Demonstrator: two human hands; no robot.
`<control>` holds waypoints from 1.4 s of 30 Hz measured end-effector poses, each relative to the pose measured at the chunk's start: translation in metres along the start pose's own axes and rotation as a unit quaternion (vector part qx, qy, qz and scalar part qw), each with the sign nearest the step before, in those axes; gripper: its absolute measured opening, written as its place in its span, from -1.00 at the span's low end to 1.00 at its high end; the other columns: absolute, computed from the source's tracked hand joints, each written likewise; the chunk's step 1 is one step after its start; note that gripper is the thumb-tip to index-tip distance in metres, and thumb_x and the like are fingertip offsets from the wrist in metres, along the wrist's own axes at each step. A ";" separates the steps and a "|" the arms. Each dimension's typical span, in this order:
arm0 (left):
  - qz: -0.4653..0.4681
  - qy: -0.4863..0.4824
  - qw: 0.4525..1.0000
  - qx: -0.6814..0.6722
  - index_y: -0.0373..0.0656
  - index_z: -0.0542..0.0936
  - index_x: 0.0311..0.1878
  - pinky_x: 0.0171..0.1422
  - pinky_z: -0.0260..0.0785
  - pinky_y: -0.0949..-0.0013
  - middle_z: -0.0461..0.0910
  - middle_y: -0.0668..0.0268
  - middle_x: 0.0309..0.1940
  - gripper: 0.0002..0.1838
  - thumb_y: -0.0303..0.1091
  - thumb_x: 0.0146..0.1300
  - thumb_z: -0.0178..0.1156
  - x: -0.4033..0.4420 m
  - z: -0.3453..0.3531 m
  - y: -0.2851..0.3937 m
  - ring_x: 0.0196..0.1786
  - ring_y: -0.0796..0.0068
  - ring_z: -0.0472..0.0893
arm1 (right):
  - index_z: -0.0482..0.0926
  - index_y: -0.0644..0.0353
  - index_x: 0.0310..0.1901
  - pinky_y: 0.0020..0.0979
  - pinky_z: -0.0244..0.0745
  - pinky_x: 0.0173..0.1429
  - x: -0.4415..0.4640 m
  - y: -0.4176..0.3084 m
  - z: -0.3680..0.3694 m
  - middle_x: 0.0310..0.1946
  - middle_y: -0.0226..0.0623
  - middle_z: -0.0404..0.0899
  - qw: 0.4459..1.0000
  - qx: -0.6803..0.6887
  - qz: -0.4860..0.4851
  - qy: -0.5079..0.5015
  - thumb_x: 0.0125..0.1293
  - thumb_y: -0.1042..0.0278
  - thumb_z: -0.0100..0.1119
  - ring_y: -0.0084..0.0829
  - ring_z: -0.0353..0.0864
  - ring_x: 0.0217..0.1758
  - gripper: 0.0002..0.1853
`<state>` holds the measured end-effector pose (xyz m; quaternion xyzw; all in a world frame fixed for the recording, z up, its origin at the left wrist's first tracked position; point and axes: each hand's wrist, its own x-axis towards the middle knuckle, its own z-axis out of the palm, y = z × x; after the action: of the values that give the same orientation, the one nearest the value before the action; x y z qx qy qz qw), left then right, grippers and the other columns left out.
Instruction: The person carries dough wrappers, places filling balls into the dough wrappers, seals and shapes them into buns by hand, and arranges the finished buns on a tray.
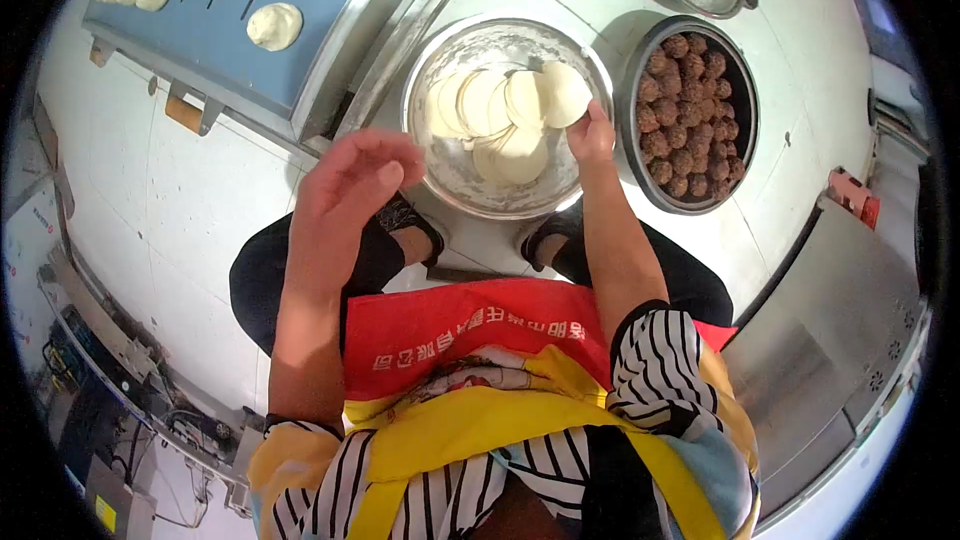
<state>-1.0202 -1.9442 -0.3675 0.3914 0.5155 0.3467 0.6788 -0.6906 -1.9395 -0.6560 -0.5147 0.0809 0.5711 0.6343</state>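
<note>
A metal bowl (420,155) dusted with flour holds several overlapping round dough wrappers (484,104). At the bowl's right rim, my right hand (592,132) pinches the edge of one dough wrapper (566,95), which partly covers the pile. My left hand (360,185) hovers near the bowl's left rim, above my knee. Its fingers are loosely curved, the thumb stands apart from them, and nothing shows between them. To the right of my right hand is a dark round tub (632,145) filled with brown filling balls (690,110).
A blue tray surface (215,25) in a metal frame at upper left carries several shaped dough pieces (274,27). Another bowl (735,5) with wrappers stands at top right. Steel equipment (840,290) is at right, with cables and machinery (150,420) at lower left.
</note>
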 end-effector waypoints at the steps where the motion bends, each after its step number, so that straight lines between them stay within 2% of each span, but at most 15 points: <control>1: -0.007 -0.002 1.000 0.003 -0.32 0.48 0.07 0.18 0.41 0.27 0.57 0.14 -0.07 -0.70 -0.36 0.34 0.04 0.002 0.003 0.001 0.01 0.33 0.58 | 0.39 0.38 0.08 -0.22 0.40 0.24 -0.003 -0.007 0.002 0.06 -0.10 0.49 1.000 0.002 0.000 0.015 0.42 0.41 -0.18 -0.22 0.48 0.14 -0.70; 10: -0.182 0.002 0.901 -0.395 -0.27 0.27 0.28 0.38 0.16 -0.03 0.31 -0.04 0.25 -0.22 0.27 0.28 -0.03 0.026 0.040 -0.028 0.31 -0.01 0.31 | 0.43 0.25 0.08 -0.34 0.42 0.20 -0.112 -0.089 0.131 -0.05 -0.16 0.54 0.946 -0.237 -0.066 -0.211 0.44 0.28 -0.14 -0.39 0.52 0.04 -0.69; 11: -0.192 -0.011 0.872 -0.451 -0.28 0.25 0.29 0.40 0.14 -0.05 0.28 -0.04 0.28 -0.17 0.31 0.26 -0.04 0.030 0.051 -0.025 0.33 -0.04 0.28 | 0.50 0.14 0.02 -0.33 0.39 0.21 -0.156 -0.105 0.158 -0.10 -0.24 0.55 0.820 -0.517 -0.133 -0.203 0.42 0.28 -0.10 -0.45 0.51 0.02 -0.74; 13: -0.099 -0.134 0.852 -0.496 -0.28 0.18 0.36 0.44 0.06 -0.06 0.20 -0.02 0.33 -0.04 0.41 0.19 -0.06 0.040 0.056 -0.040 0.37 -0.02 0.22 | 0.56 0.19 -0.03 -0.27 0.33 0.28 -0.207 -0.110 0.174 -0.09 -0.24 0.57 0.692 -0.524 -0.112 -0.484 0.36 0.26 -0.02 -0.32 0.51 0.06 -0.72; 14: -0.084 -0.147 0.848 -0.501 -0.26 0.18 0.36 0.44 0.06 -0.05 0.21 0.00 0.34 -0.05 0.41 0.19 -0.06 0.042 0.060 -0.038 0.37 0.00 0.23 | 0.55 0.19 0.03 -0.28 0.31 0.30 -0.231 -0.124 0.180 -0.06 -0.19 0.57 0.539 -0.606 -0.218 -0.542 0.32 0.27 0.04 -0.29 0.49 0.13 -0.69; 16: -0.055 -0.167 0.840 -0.512 -0.24 0.19 0.37 0.45 0.06 -0.03 0.23 0.04 0.34 -0.06 0.41 0.19 -0.06 0.039 0.068 -0.033 0.37 0.06 0.24 | 0.56 0.20 0.01 -0.30 0.36 0.26 -0.248 -0.159 0.171 -0.04 -0.25 0.59 0.545 -0.593 -0.260 -0.532 0.29 0.28 0.12 -0.37 0.51 0.12 -0.70; 18: -0.053 -0.176 0.828 -0.529 -0.20 0.20 0.38 0.45 0.05 0.00 0.25 0.12 0.35 -0.09 0.37 0.21 -0.03 0.035 0.066 -0.037 0.37 0.13 0.26 | 0.57 0.22 0.00 -0.35 0.42 0.19 -0.228 -0.208 0.147 -0.05 -0.29 0.60 0.710 -0.546 -0.197 -0.398 0.27 0.25 0.18 -0.43 0.56 0.06 -0.68; 20: -0.041 -0.221 0.796 -0.562 -0.19 0.19 0.38 0.45 0.05 0.00 0.25 0.14 0.35 -0.10 0.36 0.21 -0.02 0.033 0.068 -0.039 0.36 0.14 0.27 | 0.54 0.25 0.05 -0.38 0.44 0.14 -0.180 -0.256 0.097 -0.07 -0.24 0.61 0.677 -0.636 -0.311 -0.202 0.33 0.18 0.13 -0.41 0.58 0.01 -0.63; 26: -0.088 -0.199 0.793 -0.569 -0.19 0.22 0.38 0.46 0.01 -0.01 0.26 0.13 0.35 -0.18 0.32 0.30 -0.15 0.043 0.085 -0.064 0.37 0.12 0.27 | 0.41 0.20 0.20 -0.17 0.31 0.29 -0.041 -0.268 -0.104 0.12 -0.04 0.49 0.563 -0.803 -0.161 0.108 0.19 0.07 0.28 -0.12 0.46 0.20 -0.40; 30: -0.138 -0.154 0.815 -0.541 -0.18 0.24 0.36 0.45 0.04 -0.01 0.28 0.11 0.34 -0.21 0.30 0.33 -0.19 0.050 0.102 -0.079 0.36 0.10 0.28 | 0.31 0.16 0.29 -0.11 0.30 0.29 -0.027 -0.240 -0.112 0.21 -0.01 0.38 0.422 -0.881 -0.183 0.108 0.19 0.00 0.25 0.02 0.41 0.21 -0.31; 34: -0.187 -0.006 0.893 -0.409 -0.18 0.27 0.34 0.43 0.11 0.01 0.31 0.12 0.31 -0.22 0.32 0.34 -0.23 0.055 0.127 -0.071 0.34 0.11 0.31 | 0.41 0.11 0.17 -0.06 0.38 0.17 0.020 -0.232 -0.145 0.19 -0.06 0.35 0.482 -0.842 -0.192 0.149 0.28 0.05 0.10 0.00 0.38 0.20 -0.51; 36: -0.176 -0.033 0.889 -0.421 -0.17 0.26 0.34 0.42 0.12 0.02 0.32 0.13 0.30 -0.22 0.32 0.34 -0.25 0.064 0.126 -0.085 0.33 0.13 0.33 | 0.40 0.08 0.18 -0.11 0.40 0.17 0.027 -0.236 -0.146 0.17 -0.10 0.31 0.452 -0.861 -0.184 0.142 0.06 0.23 0.38 -0.03 0.40 0.15 -0.38; 37: -0.172 -0.050 0.887 -0.426 -0.16 0.26 0.34 0.41 0.13 0.02 0.32 0.13 0.30 -0.22 0.33 0.34 -0.26 0.069 0.126 -0.093 0.33 0.13 0.33 | 0.43 0.15 0.09 -0.08 0.42 0.11 0.017 -0.235 -0.147 0.01 0.01 0.42 0.386 -0.870 -0.289 0.103 0.31 0.12 0.05 0.09 0.45 0.08 -0.61; 40: -0.091 -0.097 0.953 -0.272 -0.15 0.24 0.36 0.41 0.13 0.01 0.32 0.15 0.30 -0.21 0.33 0.34 -0.28 0.074 0.133 -0.105 0.32 0.14 0.34 | 0.42 0.17 0.09 -0.12 0.44 0.10 0.000 -0.238 -0.124 0.02 0.02 0.43 0.449 -0.852 -0.258 0.071 0.13 0.23 0.27 0.05 0.47 0.07 -0.51; 42: -0.188 -0.069 0.863 -0.464 -0.15 0.28 0.33 0.42 0.13 0.03 0.34 0.15 0.29 -0.20 0.35 0.33 -0.29 0.076 0.141 -0.094 0.32 0.16 0.34 | 0.41 0.21 0.08 -0.14 0.45 0.07 -0.002 -0.240 -0.120 -0.02 0.01 0.48 0.480 -0.831 -0.272 0.067 -0.01 0.30 0.40 0.00 0.50 0.05 -0.41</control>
<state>-0.8599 -1.9445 -0.4612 -0.0501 0.3107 0.3836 0.8682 -0.4395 -1.9862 -0.5749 -0.8347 -0.5334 0.1344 0.0264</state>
